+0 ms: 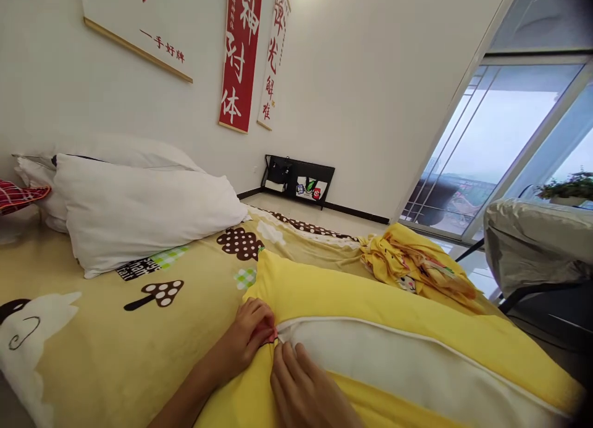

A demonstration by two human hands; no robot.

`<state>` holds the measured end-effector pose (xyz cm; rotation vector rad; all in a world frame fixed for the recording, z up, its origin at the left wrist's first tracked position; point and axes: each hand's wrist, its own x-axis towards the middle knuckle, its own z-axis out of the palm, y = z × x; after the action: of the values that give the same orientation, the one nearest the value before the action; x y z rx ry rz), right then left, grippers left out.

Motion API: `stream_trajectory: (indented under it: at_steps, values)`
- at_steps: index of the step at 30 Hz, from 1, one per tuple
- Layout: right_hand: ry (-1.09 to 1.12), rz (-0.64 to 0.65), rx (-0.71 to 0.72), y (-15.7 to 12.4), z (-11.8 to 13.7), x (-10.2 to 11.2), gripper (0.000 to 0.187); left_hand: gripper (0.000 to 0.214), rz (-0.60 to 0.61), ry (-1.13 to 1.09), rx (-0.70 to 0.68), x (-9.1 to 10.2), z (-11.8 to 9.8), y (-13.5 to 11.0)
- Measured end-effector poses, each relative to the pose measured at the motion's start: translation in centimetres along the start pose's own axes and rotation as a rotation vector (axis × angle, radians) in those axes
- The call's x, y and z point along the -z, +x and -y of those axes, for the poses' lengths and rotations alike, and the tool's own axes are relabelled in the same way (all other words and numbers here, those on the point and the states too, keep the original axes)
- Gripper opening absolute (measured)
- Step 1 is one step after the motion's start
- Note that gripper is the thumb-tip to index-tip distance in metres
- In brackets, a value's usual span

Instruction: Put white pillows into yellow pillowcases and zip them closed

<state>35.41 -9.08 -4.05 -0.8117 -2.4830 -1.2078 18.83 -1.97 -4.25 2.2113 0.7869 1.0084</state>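
A yellow pillowcase (319, 286) lies across the bed in front of me with a white pillow (370, 348) inside. Its long side opening gapes, edged by a white zipper strip, and the pillow shows through. My left hand (252, 332) is closed, pinching the pillowcase fabric by the near left end of the opening, where a small pink patch shows. Right beside it, my right hand (308, 385) has its fingers bent together over the lower edge of the opening. Its thumb is hidden, as is any zipper pull.
White pillows (152, 205) are piled at the left on the patterned bedsheet (185, 329). Crumpled yellow printed fabric (412, 261) lies at the bed's far right edge. A covered chair (537, 243) stands at the right, and a low black rack (301, 181) is by the wall.
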Motion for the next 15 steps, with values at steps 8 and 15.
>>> stream_trajectory:
  at_steps: [8,15]
  values:
    - [0.113,0.027,-0.043,-0.7,-3.3,3.8,0.036,0.02,-0.014,-0.053,0.071,0.0,0.0,0.0]
    - [0.336,0.409,-0.446,-15.8,-13.3,10.3,0.039,0.024,-0.003,-0.172,0.107,0.7,0.6,0.3]
